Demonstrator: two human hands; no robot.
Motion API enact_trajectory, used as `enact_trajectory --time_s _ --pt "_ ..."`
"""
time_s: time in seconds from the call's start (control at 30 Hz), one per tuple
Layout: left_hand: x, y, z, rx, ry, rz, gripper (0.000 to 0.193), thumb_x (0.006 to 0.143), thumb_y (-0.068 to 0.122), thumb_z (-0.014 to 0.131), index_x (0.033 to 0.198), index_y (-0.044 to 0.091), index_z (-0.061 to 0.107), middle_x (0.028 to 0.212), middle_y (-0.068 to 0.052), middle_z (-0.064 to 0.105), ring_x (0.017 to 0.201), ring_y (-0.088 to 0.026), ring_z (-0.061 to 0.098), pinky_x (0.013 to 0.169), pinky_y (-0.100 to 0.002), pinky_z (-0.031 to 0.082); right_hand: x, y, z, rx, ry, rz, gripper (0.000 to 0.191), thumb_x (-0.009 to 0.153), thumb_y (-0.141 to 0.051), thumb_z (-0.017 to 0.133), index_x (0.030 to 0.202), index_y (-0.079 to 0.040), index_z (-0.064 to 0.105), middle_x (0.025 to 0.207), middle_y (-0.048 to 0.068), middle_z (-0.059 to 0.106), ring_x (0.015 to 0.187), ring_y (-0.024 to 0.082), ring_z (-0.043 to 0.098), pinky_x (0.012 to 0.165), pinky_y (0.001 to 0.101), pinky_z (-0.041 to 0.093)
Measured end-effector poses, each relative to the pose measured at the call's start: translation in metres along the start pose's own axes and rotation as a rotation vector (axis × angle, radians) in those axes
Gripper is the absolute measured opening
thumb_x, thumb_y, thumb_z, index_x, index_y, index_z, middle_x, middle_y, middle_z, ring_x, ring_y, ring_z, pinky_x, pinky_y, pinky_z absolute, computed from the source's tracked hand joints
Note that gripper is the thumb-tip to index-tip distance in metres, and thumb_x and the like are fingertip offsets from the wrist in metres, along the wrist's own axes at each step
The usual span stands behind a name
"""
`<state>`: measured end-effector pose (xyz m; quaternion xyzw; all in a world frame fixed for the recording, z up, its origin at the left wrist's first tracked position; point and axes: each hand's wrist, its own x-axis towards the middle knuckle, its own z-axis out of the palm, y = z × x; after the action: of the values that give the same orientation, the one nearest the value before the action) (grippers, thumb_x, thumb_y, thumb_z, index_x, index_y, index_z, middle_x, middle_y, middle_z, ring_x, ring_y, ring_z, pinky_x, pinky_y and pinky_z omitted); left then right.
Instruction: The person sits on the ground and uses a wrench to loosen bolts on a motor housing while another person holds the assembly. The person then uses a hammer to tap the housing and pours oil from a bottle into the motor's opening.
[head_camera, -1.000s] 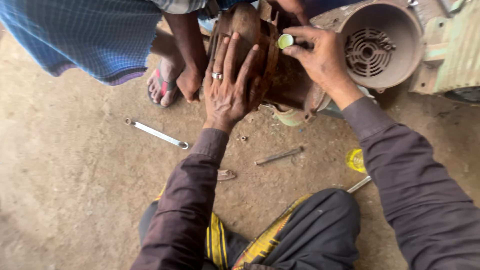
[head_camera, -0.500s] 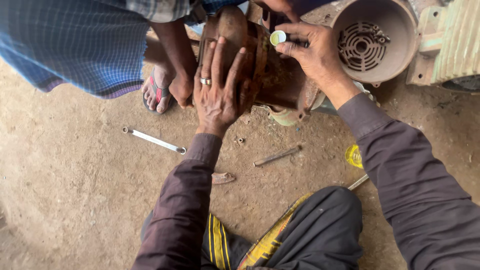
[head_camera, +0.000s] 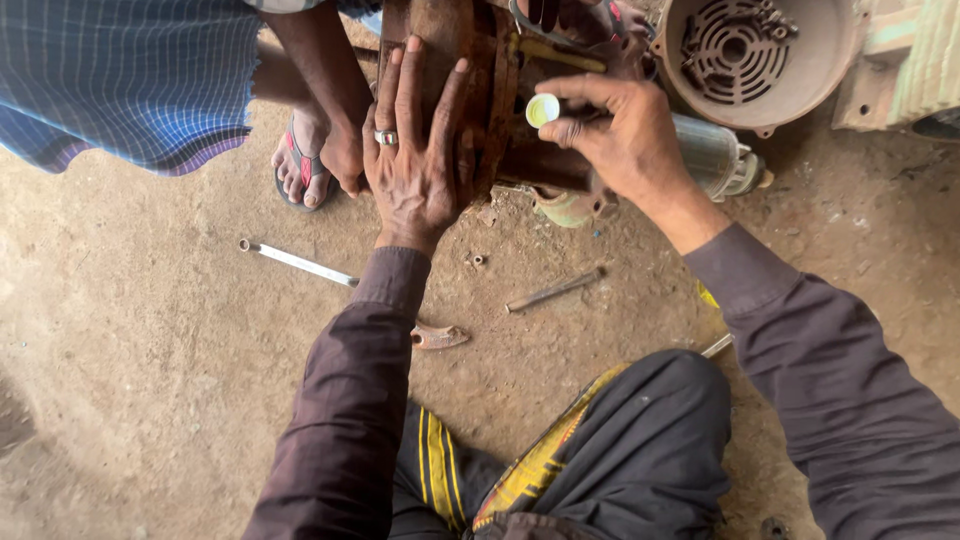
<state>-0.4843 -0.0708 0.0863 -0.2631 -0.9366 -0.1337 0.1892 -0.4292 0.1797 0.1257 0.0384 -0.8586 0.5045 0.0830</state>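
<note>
Fingers spread, the left hand (head_camera: 415, 165) lies flat and open on the rusty motor housing (head_camera: 470, 60), which stands straight ahead of both hands. The right hand (head_camera: 625, 140) pinches a small pale-green cap (head_camera: 542, 110) just beside it, over the housing's right side. Another person's hand (head_camera: 345, 155) rests left.
</note>
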Motion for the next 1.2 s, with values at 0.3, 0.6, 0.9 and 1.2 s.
enact_trajectory --time_s 0.3,0.6,0.9,1.2 --pt "0.002 -0.010 0.015 0.110 0.016 0.035 0.059 0.115 0.059 0.047 0.167 0.037 0.030 0.173 -0.009 0.017 0.161 -0.026 0.019 0.130 -0.050 0.031 -0.013 -0.014 0.021 -0.069 -0.042 0.036 0.031 0.093 -0.015 0.083 0.122 -0.011 0.076 0.104 0.011 0.078 0.079 0.015 0.077 0.063 0.0267 0.062" --pt "0.001 -0.006 0.003 -0.025 -0.015 -0.009 0.061 0.114 0.057 0.052 0.167 0.036 0.029 0.173 -0.010 0.020 0.161 -0.026 0.022 0.131 -0.048 0.027 -0.011 -0.038 0.033 -0.123 0.013 0.015 0.028 0.097 -0.010 0.082 0.124 -0.005 0.074 0.106 0.013 0.078 0.087 0.019 0.079 0.066 0.0277 0.066" --pt "0.000 -0.007 -0.008 -0.065 0.032 0.026 0.061 0.114 0.044 0.052 0.169 0.033 0.027 0.172 -0.012 0.027 0.162 -0.031 0.024 0.137 -0.050 0.024 -0.005 -0.052 0.033 -0.378 0.000 -0.087 0.031 0.099 -0.011 0.086 0.126 -0.002 0.074 0.109 0.014 0.077 0.088 0.021 0.077 0.071 0.0316 0.064" --pt "-0.002 -0.010 0.002 -0.065 -0.006 0.019 0.060 0.115 0.050 0.054 0.165 0.027 0.030 0.167 -0.014 0.033 0.157 -0.035 0.028 0.132 -0.053 0.023 0.000 -0.067 0.030 -0.723 -0.047 -0.398 0.030 0.095 -0.009 0.086 0.121 0.001 0.074 0.103 0.012 0.076 0.089 0.021 0.072 0.076 0.0320 0.057"
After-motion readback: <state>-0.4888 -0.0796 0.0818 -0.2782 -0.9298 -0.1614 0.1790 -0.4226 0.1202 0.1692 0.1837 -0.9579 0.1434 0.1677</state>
